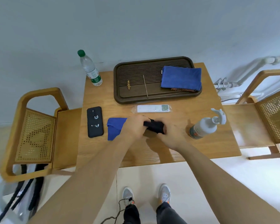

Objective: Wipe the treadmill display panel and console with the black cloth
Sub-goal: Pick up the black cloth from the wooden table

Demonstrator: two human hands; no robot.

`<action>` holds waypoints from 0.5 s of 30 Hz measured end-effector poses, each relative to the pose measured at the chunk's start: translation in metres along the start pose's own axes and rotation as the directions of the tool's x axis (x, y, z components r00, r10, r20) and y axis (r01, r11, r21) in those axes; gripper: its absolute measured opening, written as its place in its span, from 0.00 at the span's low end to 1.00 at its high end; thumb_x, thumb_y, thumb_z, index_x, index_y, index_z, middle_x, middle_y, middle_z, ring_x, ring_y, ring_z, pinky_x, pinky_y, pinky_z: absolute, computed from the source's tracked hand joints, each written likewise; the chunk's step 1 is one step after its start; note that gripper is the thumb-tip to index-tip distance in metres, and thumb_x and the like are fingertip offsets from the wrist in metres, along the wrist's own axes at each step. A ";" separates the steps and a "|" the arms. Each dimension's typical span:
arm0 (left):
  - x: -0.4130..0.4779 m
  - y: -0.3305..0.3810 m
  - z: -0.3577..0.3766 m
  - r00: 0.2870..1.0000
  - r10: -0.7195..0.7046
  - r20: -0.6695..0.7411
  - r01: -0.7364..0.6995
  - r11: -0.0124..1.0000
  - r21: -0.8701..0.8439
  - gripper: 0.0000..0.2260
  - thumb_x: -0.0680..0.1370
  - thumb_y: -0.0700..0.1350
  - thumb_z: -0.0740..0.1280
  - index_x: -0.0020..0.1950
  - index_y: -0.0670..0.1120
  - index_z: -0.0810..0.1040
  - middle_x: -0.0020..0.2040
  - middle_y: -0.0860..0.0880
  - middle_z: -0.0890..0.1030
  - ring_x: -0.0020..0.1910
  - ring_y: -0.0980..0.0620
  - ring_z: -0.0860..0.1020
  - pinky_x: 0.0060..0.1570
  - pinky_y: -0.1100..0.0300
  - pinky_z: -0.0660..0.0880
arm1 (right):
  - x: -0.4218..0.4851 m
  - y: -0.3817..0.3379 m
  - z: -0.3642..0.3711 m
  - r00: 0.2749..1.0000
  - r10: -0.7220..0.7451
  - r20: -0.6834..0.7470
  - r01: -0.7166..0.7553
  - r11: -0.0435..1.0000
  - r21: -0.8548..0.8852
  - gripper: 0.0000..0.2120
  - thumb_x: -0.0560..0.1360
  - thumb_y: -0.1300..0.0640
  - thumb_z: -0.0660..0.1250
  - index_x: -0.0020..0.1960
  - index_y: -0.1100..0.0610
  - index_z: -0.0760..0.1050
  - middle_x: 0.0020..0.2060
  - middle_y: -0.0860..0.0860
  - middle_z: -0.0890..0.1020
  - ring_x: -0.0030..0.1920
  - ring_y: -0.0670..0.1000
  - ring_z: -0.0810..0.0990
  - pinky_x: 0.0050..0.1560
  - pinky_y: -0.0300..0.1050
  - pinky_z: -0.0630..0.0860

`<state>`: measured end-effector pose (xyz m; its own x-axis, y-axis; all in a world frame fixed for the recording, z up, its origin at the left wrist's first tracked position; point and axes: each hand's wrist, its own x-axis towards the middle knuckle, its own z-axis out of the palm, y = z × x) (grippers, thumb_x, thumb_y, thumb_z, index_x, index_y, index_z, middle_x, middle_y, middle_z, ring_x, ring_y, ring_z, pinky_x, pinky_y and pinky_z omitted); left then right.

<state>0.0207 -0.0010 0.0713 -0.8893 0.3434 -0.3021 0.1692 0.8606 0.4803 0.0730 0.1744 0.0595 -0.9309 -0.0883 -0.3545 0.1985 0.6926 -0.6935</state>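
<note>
A bunched black cloth sits between my two hands just above the wooden table. My left hand grips its left end, and my right hand holds its right and lower side. Part of the cloth is hidden under my fingers. No treadmill, display panel or console is in view.
A blue cloth lies under my left hand, a black phone to its left. A white remote, a spray bottle, a water bottle and a dark tray bearing a folded blue towel share the table. Chairs flank it.
</note>
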 end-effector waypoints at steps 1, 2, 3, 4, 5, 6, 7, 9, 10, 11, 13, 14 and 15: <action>-0.009 0.005 -0.015 1.000 -0.001 -0.023 0.001 1.000 -0.014 0.17 0.78 0.37 0.63 0.62 0.52 0.82 0.56 0.48 0.83 0.53 0.46 0.79 0.49 0.55 0.75 | -0.004 -0.009 -0.004 0.999 -0.015 0.037 0.015 1.000 -0.005 0.15 0.76 0.58 0.68 0.62 0.49 0.75 0.45 0.47 0.78 0.46 0.51 0.78 0.46 0.46 0.76; -0.018 0.009 -0.029 0.998 -0.019 -0.055 0.017 0.999 -0.041 0.17 0.77 0.37 0.63 0.60 0.51 0.83 0.53 0.48 0.84 0.51 0.47 0.80 0.46 0.55 0.75 | -0.006 -0.018 -0.008 0.997 -0.033 0.074 0.033 0.999 -0.006 0.09 0.76 0.56 0.69 0.56 0.51 0.77 0.41 0.48 0.78 0.44 0.52 0.78 0.43 0.45 0.74; -0.029 0.012 -0.043 0.994 -0.044 -0.100 0.036 0.996 -0.078 0.15 0.76 0.38 0.64 0.57 0.52 0.84 0.51 0.50 0.84 0.50 0.48 0.80 0.44 0.55 0.75 | -0.008 -0.027 -0.012 0.993 -0.058 0.099 0.059 0.998 -0.016 0.05 0.75 0.54 0.70 0.50 0.52 0.78 0.37 0.50 0.78 0.41 0.53 0.77 0.40 0.45 0.72; -0.039 0.014 -0.057 0.986 -0.072 -0.150 0.053 0.991 -0.126 0.13 0.75 0.41 0.65 0.54 0.52 0.85 0.50 0.52 0.84 0.48 0.50 0.80 0.43 0.55 0.76 | -0.009 -0.037 -0.017 0.989 -0.093 0.115 0.096 0.995 -0.023 0.05 0.74 0.52 0.71 0.46 0.53 0.77 0.35 0.50 0.77 0.38 0.52 0.77 0.39 0.46 0.70; -0.049 0.015 -0.069 0.975 -0.106 -0.194 0.070 0.980 -0.185 0.11 0.75 0.43 0.66 0.51 0.53 0.86 0.48 0.53 0.85 0.47 0.51 0.80 0.43 0.55 0.78 | -0.010 -0.047 -0.023 0.984 -0.117 0.132 0.121 0.992 -0.025 0.08 0.73 0.50 0.72 0.43 0.53 0.77 0.33 0.50 0.77 0.37 0.52 0.76 0.38 0.47 0.70; -0.060 0.014 -0.079 0.962 -0.144 -0.232 0.086 0.966 -0.245 0.08 0.75 0.45 0.67 0.48 0.52 0.86 0.46 0.53 0.85 0.45 0.52 0.80 0.43 0.55 0.78 | -0.010 -0.056 -0.028 0.977 -0.146 0.155 0.150 0.988 -0.018 0.08 0.73 0.49 0.73 0.42 0.52 0.77 0.32 0.50 0.78 0.36 0.52 0.77 0.38 0.47 0.70; -0.073 0.012 -0.089 0.945 -0.182 -0.271 0.097 0.949 -0.299 0.07 0.75 0.45 0.67 0.45 0.49 0.86 0.42 0.51 0.85 0.42 0.52 0.80 0.41 0.55 0.78 | -0.011 -0.067 -0.033 0.969 -0.167 0.184 0.173 0.985 -0.019 0.08 0.73 0.49 0.73 0.40 0.51 0.77 0.31 0.51 0.78 0.35 0.51 0.77 0.37 0.47 0.70; -0.100 0.006 -0.105 0.894 -0.266 -0.361 0.109 0.910 -0.401 0.10 0.76 0.45 0.66 0.38 0.41 0.82 0.34 0.43 0.81 0.35 0.48 0.77 0.37 0.53 0.72 | -0.011 -0.089 -0.042 0.948 -0.210 0.238 0.228 0.973 -0.048 0.10 0.74 0.49 0.73 0.36 0.49 0.76 0.30 0.50 0.74 0.33 0.50 0.75 0.36 0.47 0.69; -0.114 0.001 -0.111 0.860 -0.314 -0.401 0.115 0.886 -0.449 0.12 0.76 0.44 0.66 0.36 0.38 0.79 0.32 0.41 0.78 0.32 0.48 0.73 0.35 0.53 0.68 | -0.010 -0.100 -0.043 0.934 -0.241 0.264 0.269 0.960 -0.074 0.11 0.74 0.48 0.72 0.36 0.51 0.77 0.31 0.50 0.73 0.33 0.50 0.74 0.36 0.48 0.69; -0.131 -0.004 -0.116 0.824 -0.365 -0.434 0.126 0.864 -0.488 0.13 0.76 0.44 0.66 0.33 0.39 0.76 0.29 0.43 0.75 0.30 0.51 0.70 0.35 0.54 0.66 | -0.008 -0.113 -0.041 0.918 -0.273 0.288 0.313 0.944 -0.103 0.14 0.74 0.46 0.71 0.37 0.55 0.77 0.33 0.52 0.73 0.35 0.51 0.74 0.38 0.49 0.70; -0.164 -0.019 -0.124 0.732 -0.482 -0.482 0.164 0.811 -0.562 0.16 0.77 0.43 0.67 0.28 0.44 0.73 0.27 0.52 0.71 0.30 0.55 0.68 0.34 0.59 0.62 | -0.005 -0.140 -0.033 0.876 -0.333 0.349 0.398 0.907 -0.134 0.16 0.74 0.45 0.70 0.37 0.57 0.76 0.37 0.53 0.77 0.39 0.53 0.78 0.41 0.52 0.73; -0.181 -0.028 -0.127 0.681 -0.538 -0.497 0.183 0.782 -0.596 0.16 0.77 0.43 0.67 0.29 0.45 0.73 0.29 0.53 0.72 0.32 0.54 0.70 0.34 0.58 0.63 | -0.005 -0.155 -0.025 0.851 -0.353 0.389 0.430 0.893 -0.130 0.15 0.75 0.46 0.69 0.37 0.56 0.76 0.37 0.53 0.79 0.39 0.54 0.79 0.42 0.51 0.74; -0.201 -0.036 -0.131 0.634 -0.581 -0.510 0.201 0.761 -0.617 0.14 0.77 0.45 0.67 0.32 0.45 0.75 0.34 0.52 0.74 0.35 0.53 0.72 0.35 0.57 0.64 | -0.006 -0.171 -0.015 0.829 -0.360 0.427 0.445 0.888 -0.116 0.13 0.76 0.48 0.68 0.40 0.56 0.77 0.37 0.53 0.81 0.40 0.54 0.80 0.42 0.51 0.75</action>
<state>0.1376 -0.1502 0.2222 -0.8790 -0.4741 -0.0503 -0.3120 0.4924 0.8125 0.0401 0.0675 0.1897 -0.7125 -0.6285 -0.3120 -0.2740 0.6586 -0.7008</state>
